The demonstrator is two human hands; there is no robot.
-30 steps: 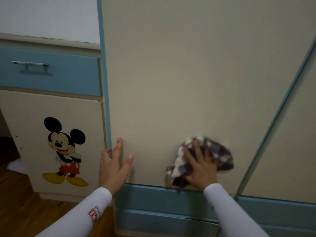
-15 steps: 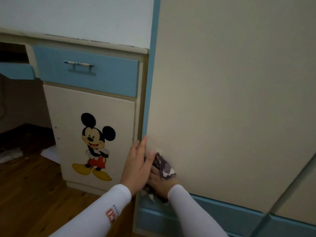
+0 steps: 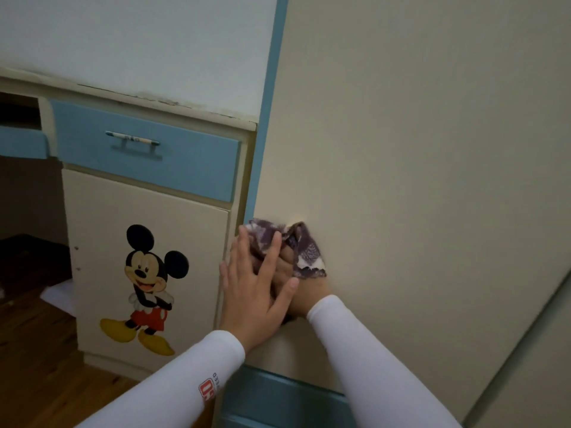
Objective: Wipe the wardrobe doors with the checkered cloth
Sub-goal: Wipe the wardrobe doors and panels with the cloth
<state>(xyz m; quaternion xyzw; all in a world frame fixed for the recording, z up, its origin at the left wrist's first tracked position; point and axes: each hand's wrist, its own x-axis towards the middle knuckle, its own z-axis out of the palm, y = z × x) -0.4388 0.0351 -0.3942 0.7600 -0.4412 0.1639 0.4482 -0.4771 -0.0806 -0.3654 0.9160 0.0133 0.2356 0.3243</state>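
Note:
The purple-and-white checkered cloth (image 3: 304, 253) is bunched against the cream wardrobe door (image 3: 401, 149), low down near the door's blue left edge strip (image 3: 268, 118). My right hand (image 3: 289, 265) holds the cloth on the door, and the cloth folds over its fingers. My left hand (image 3: 255, 288) lies flat with straight fingers on the door's left edge. It overlaps my right hand and hides most of it. A second door (image 3: 543, 366) starts past a grey-blue seam at the lower right.
Left of the wardrobe stands a desk cabinet with a cartoon mouse sticker (image 3: 148, 282) and a blue drawer (image 3: 145, 152) with a bar handle. Another drawer (image 3: 21, 143) stands pulled out at the far left. Wooden floor (image 3: 31, 350) lies below, and a blue base panel (image 3: 278, 400) runs under the door.
My right hand has swept the cloth left along the door's bottom to the left edge, then upward. My left hand stayed on that edge and now overlaps the right.

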